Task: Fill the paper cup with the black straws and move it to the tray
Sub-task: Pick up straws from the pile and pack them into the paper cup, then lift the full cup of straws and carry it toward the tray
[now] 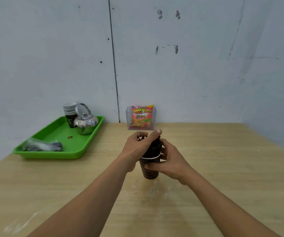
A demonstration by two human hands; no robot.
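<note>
I am standing at the wooden counter (223,168) with the dark paper cup (150,171) upright on it, directly in front of me and well apart from the green tray (56,134) at the far left. My right hand (171,162) holds the cup from the right side; its fingers (152,166) are curled around the wall, just under the white rim. My left hand (137,145) is above the cup, and its fingers are closed around the bundle of black straws (155,148), near the upper ends. The lower part of the bundle is already inside the cup, and the straws lean a little to the right. I cannot tell if they reach the bottom, because the cup hides this.

So I judge the filling is almost finished: the straws are in, but I have not yet let go of them, and they may need a small push to settle. I see no loose straws on the counter. The second part is not begun, as the cup is not on the tray. There I must find a free place, because a stack of paper cups (69,111) and a metal kettle (86,123) stand at the far end and a crumpled plastic bag (42,146) lies at the near end. The middle looks free. A French Fries snack packet (142,117) stands in a clear holder (127,117) behind my hands.
</note>
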